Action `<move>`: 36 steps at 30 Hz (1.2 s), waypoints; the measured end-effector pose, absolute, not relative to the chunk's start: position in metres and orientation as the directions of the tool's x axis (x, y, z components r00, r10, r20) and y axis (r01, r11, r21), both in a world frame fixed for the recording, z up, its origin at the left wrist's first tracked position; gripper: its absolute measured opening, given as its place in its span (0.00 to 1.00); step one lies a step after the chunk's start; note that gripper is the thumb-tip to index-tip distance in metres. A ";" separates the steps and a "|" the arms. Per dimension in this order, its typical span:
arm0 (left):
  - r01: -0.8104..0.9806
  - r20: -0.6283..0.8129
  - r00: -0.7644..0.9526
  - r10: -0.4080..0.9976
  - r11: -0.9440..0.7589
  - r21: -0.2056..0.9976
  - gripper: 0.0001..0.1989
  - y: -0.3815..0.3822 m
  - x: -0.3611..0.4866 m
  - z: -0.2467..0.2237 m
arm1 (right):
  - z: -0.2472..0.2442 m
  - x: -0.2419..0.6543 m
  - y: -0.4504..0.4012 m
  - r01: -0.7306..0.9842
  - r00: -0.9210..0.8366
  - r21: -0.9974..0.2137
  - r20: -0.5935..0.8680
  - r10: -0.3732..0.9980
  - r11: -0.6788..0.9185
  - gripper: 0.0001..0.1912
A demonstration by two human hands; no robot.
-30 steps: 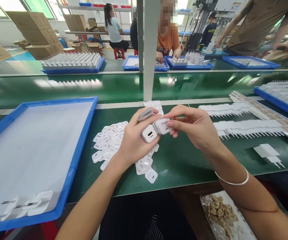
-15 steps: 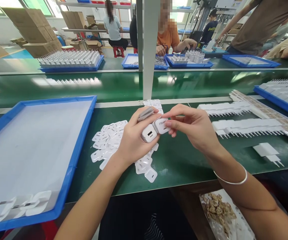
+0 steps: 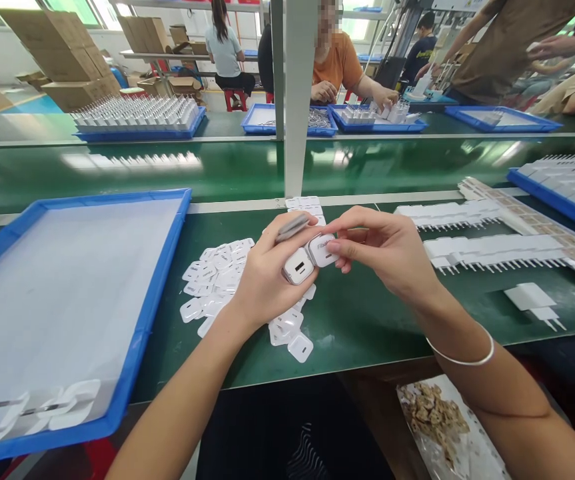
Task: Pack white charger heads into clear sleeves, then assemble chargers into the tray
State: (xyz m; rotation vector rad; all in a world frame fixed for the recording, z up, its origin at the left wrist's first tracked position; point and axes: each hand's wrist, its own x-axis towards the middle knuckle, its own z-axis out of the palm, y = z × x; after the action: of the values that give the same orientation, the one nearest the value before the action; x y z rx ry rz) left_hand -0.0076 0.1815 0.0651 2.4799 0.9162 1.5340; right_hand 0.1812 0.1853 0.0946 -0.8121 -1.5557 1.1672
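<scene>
My left hand (image 3: pixel 262 273) is wrapped around a white charger (image 3: pixel 298 267) whose end face has a dark port. Between its upper fingers sits a thin grey-white stack of plates (image 3: pixel 292 228), seen edge-on. My right hand (image 3: pixel 382 250) pinches a white cover plate (image 3: pixel 321 249) with grey lettering and a small slot, right beside the charger's face. Whether another charger body lies behind that plate is hidden. Under and around my left hand, loose white cover plates (image 3: pixel 222 273) are spread on the green table (image 3: pixel 362 333).
A blue-rimmed tray (image 3: pixel 154 287) at left holds several chargers near its front. Rows of white plug chargers (image 3: pixel 497 250) lie at right, with a separate pair (image 3: pixel 534 300) nearer. A post (image 3: pixel 294 100) stands ahead. Across the table, a person in orange (image 3: pixel 340 63) handles parts.
My hands keep almost the same pose on the charger and cover plate. Across the table, the person in orange has reached a hand down onto the parts tray.
</scene>
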 end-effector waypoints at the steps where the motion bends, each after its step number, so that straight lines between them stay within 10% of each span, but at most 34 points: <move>1: 0.437 0.792 0.322 0.519 -0.824 0.362 0.21 0.182 -0.008 0.065 | 0.095 0.182 0.186 -0.054 -0.290 -0.952 0.304 0.908 0.301 0.12; 36: 0.397 0.744 0.260 0.616 -0.770 0.499 0.17 0.181 -0.005 0.066 | 0.090 0.184 0.192 -0.038 -0.364 -0.941 0.325 0.873 0.335 0.15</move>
State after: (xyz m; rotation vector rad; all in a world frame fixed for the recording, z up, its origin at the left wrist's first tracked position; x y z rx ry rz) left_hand -0.0045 0.1808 0.0659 2.3170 0.9481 1.5202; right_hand 0.1841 0.1918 0.0899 -0.7646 -1.6385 1.1887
